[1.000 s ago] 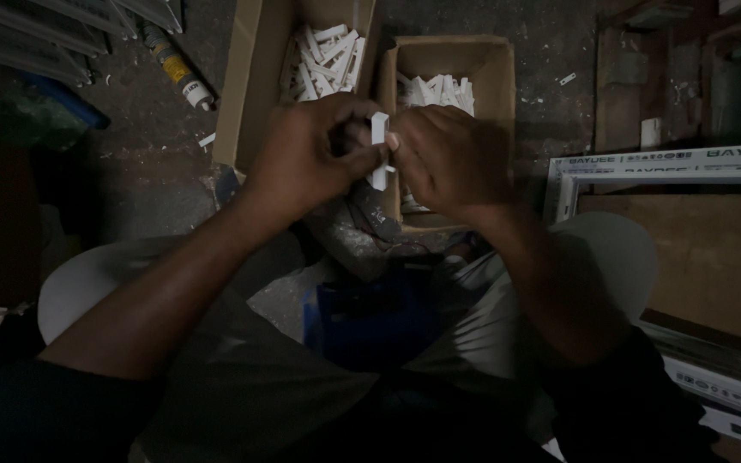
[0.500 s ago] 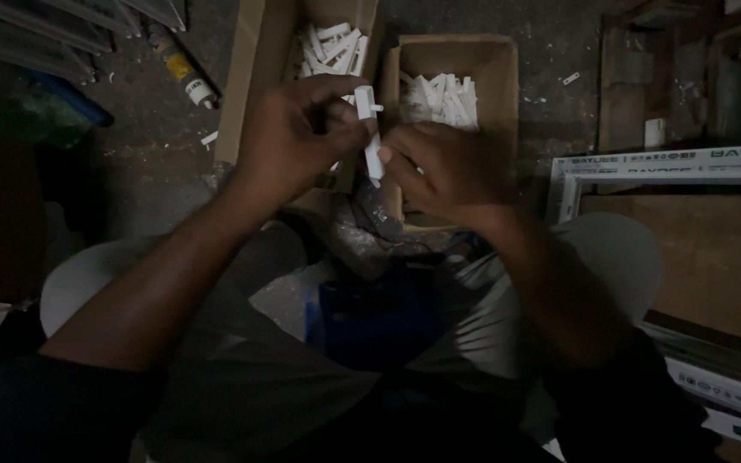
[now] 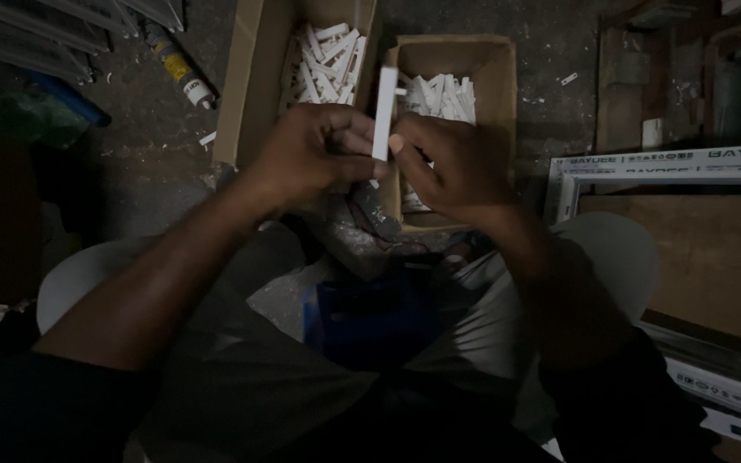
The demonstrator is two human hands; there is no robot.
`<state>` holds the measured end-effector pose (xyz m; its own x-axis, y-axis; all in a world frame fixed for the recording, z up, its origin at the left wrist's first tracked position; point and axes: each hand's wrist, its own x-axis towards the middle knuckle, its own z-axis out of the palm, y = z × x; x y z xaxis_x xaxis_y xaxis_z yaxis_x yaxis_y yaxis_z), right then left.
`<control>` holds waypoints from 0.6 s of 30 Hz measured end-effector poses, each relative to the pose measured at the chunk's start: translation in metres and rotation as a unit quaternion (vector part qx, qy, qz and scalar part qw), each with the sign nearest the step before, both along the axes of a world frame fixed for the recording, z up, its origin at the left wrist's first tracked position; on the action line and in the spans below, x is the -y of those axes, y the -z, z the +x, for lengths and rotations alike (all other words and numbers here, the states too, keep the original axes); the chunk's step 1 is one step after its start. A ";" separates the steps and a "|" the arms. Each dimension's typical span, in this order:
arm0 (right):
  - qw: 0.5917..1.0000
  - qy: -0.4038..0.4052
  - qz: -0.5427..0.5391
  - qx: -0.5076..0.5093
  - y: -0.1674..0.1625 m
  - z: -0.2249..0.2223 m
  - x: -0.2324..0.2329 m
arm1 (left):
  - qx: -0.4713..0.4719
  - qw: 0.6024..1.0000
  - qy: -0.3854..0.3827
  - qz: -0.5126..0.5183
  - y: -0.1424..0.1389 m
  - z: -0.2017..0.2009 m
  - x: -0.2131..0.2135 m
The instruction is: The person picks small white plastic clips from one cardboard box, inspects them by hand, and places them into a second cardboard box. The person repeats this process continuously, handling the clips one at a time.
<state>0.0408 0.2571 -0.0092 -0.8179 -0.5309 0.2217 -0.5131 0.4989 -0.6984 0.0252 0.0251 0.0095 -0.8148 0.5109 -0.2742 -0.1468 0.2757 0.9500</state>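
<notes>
**Both hands on one white strip, above two boxes of the same**

While both hands meet over the lap, they share a single white plastic strip (image 3: 383, 111), held upright between them. The left hand (image 3: 306, 159) pinches its lower end from one side; the right hand (image 3: 448, 167) closes on it from the other, thumb tip against the strip's edge. A small tab sticks out near the strip's top.

Step in hand, as I judge it: fitting or checking one piece, mid-handling, not yet set down.

Just beyond the knuckles, two open cardboard boxes on the floor: the left box (image 3: 246, 86) and the right box (image 3: 495, 81), each holding loose white pieces of like kind. Which is stock and which is finished, cannot tell.

Next move calls for a steady two-handed pinch and a short reach forward to either box.

Outward: a tube-like cartridge (image 3: 177, 69) left of the boxes, a white window frame (image 3: 671, 167) at right.
</notes>
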 end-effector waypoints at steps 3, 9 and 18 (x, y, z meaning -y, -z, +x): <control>1.000 -0.004 0.002 0.003 -0.001 0.001 -0.003 | 0.003 1.000 0.010 0.010 -0.001 -0.005 0.004; 0.998 -0.041 -0.050 0.021 0.002 -0.003 -0.006 | 0.060 0.995 0.000 -0.081 -0.019 -0.013 0.018; 0.994 -0.092 0.007 0.054 -0.008 -0.007 -0.030 | 0.010 0.994 -0.090 -0.058 -0.021 -0.016 0.038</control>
<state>0.0342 0.2874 -0.0014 -0.7251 -0.6765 0.1287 -0.5185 0.4134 -0.7485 0.0096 -0.0125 0.0301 -0.8837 0.3223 -0.3394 -0.2218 0.3502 0.9100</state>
